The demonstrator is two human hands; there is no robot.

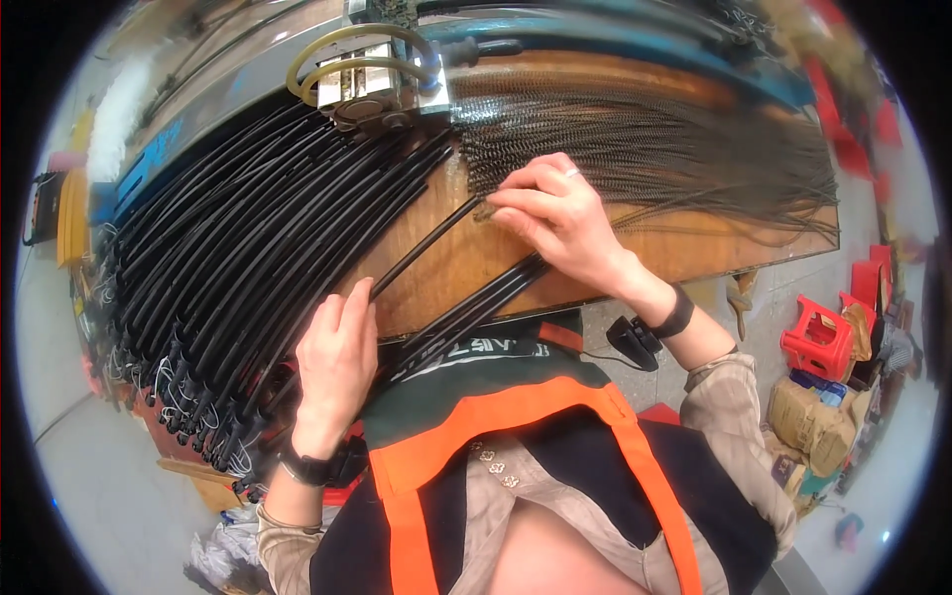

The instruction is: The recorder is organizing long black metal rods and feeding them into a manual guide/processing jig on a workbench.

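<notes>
A slim black tube (426, 241) slants across the bare wood between my two hands. My left hand (339, 357) is closed around its near end, which my fingers hide. At the far end my right hand (560, 213) pinches with thumb and fingertips. A small brownish bit shows under those fingertips, too small to name. A large bundle of black tubes (228, 238) lies fanned out to the left. Thin dark coil springs (635, 139) lie in a wide layer beyond my right hand. Several more black tubes (476, 302) pass below my right wrist toward my apron.
A metal fixture (382, 84) with yellowish hoses (347, 35) stands at the back of the wooden table (694, 238). A blue bar (635, 64) runs behind the springs. A red stool (818, 337) and brown packages (808, 421) are on the floor at the right.
</notes>
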